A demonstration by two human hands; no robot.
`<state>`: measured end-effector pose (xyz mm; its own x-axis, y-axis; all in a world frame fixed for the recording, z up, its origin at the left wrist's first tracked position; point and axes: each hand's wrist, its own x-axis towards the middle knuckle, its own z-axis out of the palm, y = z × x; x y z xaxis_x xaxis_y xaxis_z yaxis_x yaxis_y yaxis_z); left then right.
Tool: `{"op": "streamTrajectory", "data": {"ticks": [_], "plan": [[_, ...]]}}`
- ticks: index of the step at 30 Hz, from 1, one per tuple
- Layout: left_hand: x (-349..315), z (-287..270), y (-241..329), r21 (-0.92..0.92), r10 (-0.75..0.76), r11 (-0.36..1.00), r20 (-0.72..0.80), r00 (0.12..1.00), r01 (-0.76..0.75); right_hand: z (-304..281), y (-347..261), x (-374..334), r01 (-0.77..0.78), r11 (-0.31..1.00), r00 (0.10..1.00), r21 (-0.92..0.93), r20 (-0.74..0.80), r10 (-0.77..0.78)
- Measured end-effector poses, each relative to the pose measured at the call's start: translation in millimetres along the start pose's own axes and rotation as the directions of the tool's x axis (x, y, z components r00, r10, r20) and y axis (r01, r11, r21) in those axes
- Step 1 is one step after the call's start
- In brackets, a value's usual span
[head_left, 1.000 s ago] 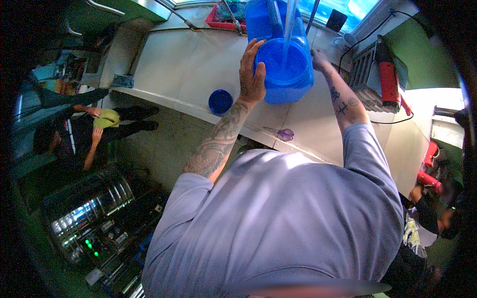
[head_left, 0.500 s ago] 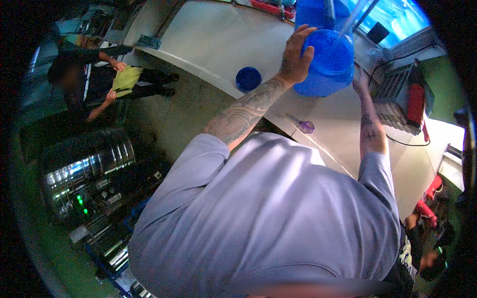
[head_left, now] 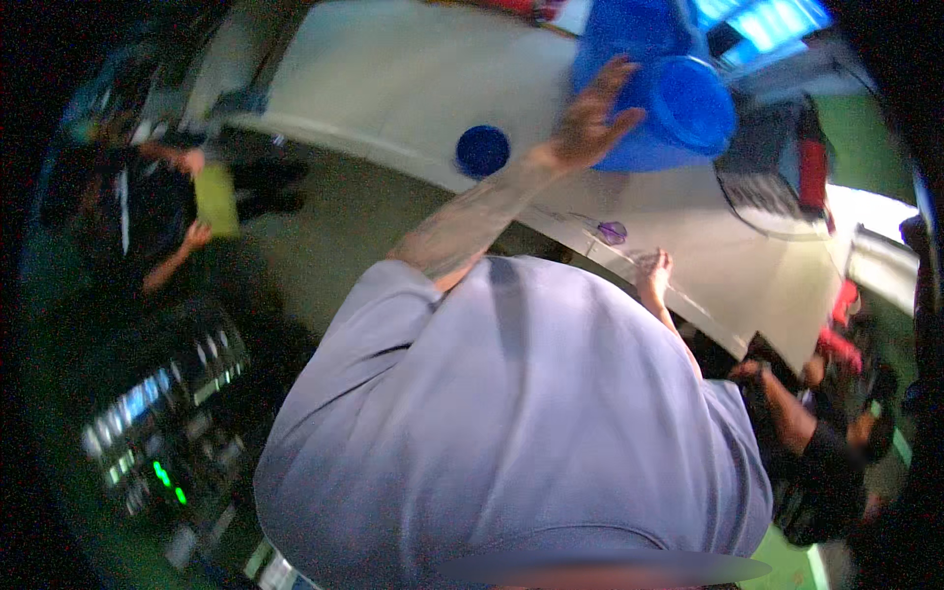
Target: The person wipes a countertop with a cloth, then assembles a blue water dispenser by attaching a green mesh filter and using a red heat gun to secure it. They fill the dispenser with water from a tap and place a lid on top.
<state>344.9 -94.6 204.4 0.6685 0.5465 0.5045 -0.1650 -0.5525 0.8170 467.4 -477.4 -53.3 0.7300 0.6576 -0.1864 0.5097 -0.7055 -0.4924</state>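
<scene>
A blue bucket (head_left: 644, 147) is on the pale table, leaning so that its round mouth faces right. My left hand (head_left: 590, 123) is against its left side, thumb and fingers spread. Right behind it is a larger blue container (head_left: 624, 34). Close to the table's near edge, my right hand (head_left: 654, 275) is apart from the bucket, with its fingers loosely extended and nothing visible in them. Purple-handled scissors (head_left: 611, 233) lie on the table just beyond that hand. A small round dark blue tub (head_left: 482, 150) sits to the left of the bucket.
A grey machine with a red side panel (head_left: 812, 175) stands on the table's right. Near the right end, a person in dark clothes (head_left: 816, 442) is close to my right arm. Across the floor at left, another person holds a yellow-green cloth (head_left: 216, 200). Metal machinery (head_left: 162, 413) stands lower left.
My right hand has left the bucket and come back to the table's near edge. The bucket's mouth has swung rightward. The person at the right has come nearer, and the view has shifted.
</scene>
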Motion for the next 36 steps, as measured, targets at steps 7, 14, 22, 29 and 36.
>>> {"op": "streamTrajectory", "data": {"ticks": [7, 14, 22, 29, 36], "plan": [[-106, -81, -78, 0.173, -0.356, 0.925, 0.078, 0.931, 0.339, 13, -85, -41, -0.142, 0.988, 0.986, -0.057, -0.092, 0.136], [-27, -85, -37, -0.055, -0.215, 0.974, 0.089, 0.972, 0.221, -37, -150, -6, -0.443, 0.853, 0.893, 0.276, 0.216, 0.394], [52, -36, 30, -0.105, -0.083, 0.99, 0.071, 0.994, 0.09, -153, -117, 69, -0.214, 0.972, 0.967, -0.094, -0.163, 0.197], [73, 36, 34, 0.136, 0.049, 0.99, -0.154, 0.987, -0.028, -166, -22, 120, -0.137, 0.99, 0.991, -0.026, 0.006, 0.137], [62, 33, 32, 0.131, -0.001, 0.991, -0.144, 0.99, 0.02, -130, 64, 167, -0.001, 0.984, 0.964, -0.176, 0.26, 0.048]]}}
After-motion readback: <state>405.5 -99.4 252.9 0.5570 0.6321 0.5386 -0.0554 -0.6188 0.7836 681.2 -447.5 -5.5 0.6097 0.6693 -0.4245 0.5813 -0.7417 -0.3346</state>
